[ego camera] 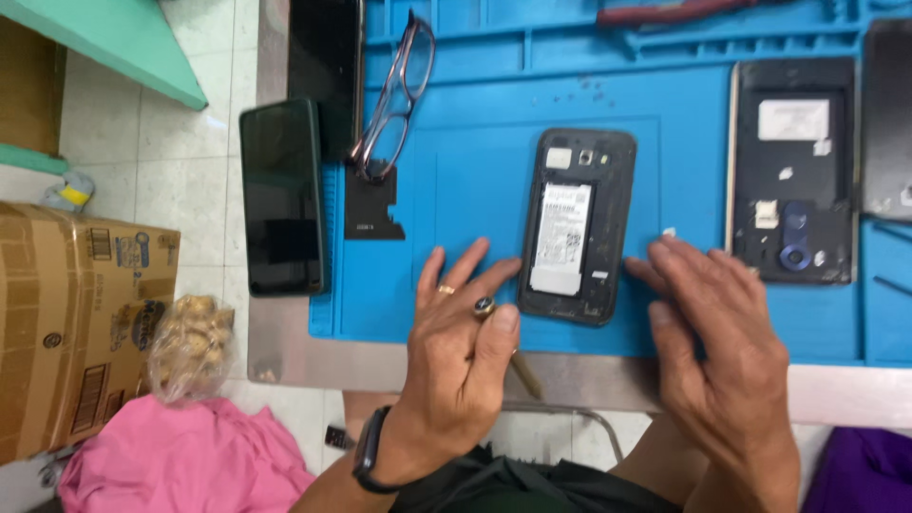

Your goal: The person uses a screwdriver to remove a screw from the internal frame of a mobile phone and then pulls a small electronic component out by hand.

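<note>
- Nearest to you, a pink cloth point(180, 456) lies low at the left, with a clear bag of pale lumps point(190, 347) resting on it and a brown cardboard box point(76, 323) beside them on the tiled floor.
- Your left hand point(465, 332) rests on the front edge of the blue work mat point(456, 209), palm down, fingers spread and gripping nothing. It wears two rings, and a dark watch band sits on the wrist.
- The tips of your left fingers point(503, 318) touch the lower left corner of the opened phone point(578, 223), along its left edge.
- Your right hand point(722, 351) lies flat on the mat as well, fingers loosely extended and holding nothing. Its fingertips point(655, 261) sit just beside the phone's lower right edge; you cannot tell from here whether they actually touch it.
- The opened phone lies between your two hands, back cover off, with a white-labelled battery showing, lengthwise away from you near the middle of the mat.
- Left of the mat, a dark phone point(282, 195) lies screen up on the metal table edge.
- Farther off, a pair of glasses point(394, 95) rests at the mat's left side, over a small black plate point(372, 204).
- At the right, a second opened device point(793, 171) lies on the mat, well apart from your hands.
</note>
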